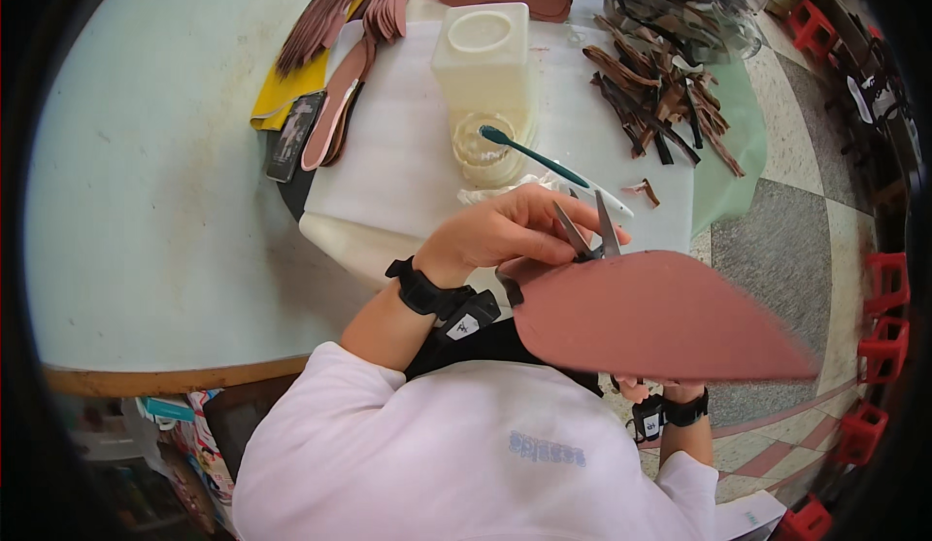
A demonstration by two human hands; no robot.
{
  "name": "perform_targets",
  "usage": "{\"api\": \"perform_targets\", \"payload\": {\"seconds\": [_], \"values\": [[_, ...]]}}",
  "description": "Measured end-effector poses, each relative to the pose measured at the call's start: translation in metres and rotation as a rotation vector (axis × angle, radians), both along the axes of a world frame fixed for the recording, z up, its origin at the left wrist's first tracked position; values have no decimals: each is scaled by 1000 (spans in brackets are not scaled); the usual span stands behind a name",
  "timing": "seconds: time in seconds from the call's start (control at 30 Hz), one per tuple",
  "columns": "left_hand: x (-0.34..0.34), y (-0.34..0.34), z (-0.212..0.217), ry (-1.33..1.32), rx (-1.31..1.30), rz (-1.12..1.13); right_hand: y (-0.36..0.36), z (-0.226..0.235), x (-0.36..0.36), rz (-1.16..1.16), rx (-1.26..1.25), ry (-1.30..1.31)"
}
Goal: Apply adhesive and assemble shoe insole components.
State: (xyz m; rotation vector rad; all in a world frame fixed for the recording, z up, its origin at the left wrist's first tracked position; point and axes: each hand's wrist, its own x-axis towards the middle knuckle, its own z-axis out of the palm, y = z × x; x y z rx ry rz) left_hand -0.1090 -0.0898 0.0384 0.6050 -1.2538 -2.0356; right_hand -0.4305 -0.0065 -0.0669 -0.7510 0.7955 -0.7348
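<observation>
A large reddish-brown sole-shaped sheet spans the space before my chest, its tapered end at the right. My left hand pinches its far edge, thumb pressed near a dark strip at the left corner. Beside those fingers, the parted blades of a pair of scissors point up past the sheet's edge. Most of my right hand is behind the sheet, with curled fingertips showing below; it lines up with the scissors, whose handles are hidden.
Behind my left hand stand a cloudy plastic container and a glue jar with a green-handled brush across it. Leather offcuts pile up at right. Stacked insoles and a phone lie left. Red stools line the floor.
</observation>
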Motion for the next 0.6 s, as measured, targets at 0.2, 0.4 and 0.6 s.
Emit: {"api": "perform_targets", "payload": {"seconds": [0.2,0.4,0.6], "values": [[-2,-1,-8,249,25,49,-35,50,32,454,63,-345],[-6,17,-13,-499,-625,412,-36,53,39,502,-22,-401],[-3,14,-18,-798,-922,427,-32,65,46,524,2,-352]]}}
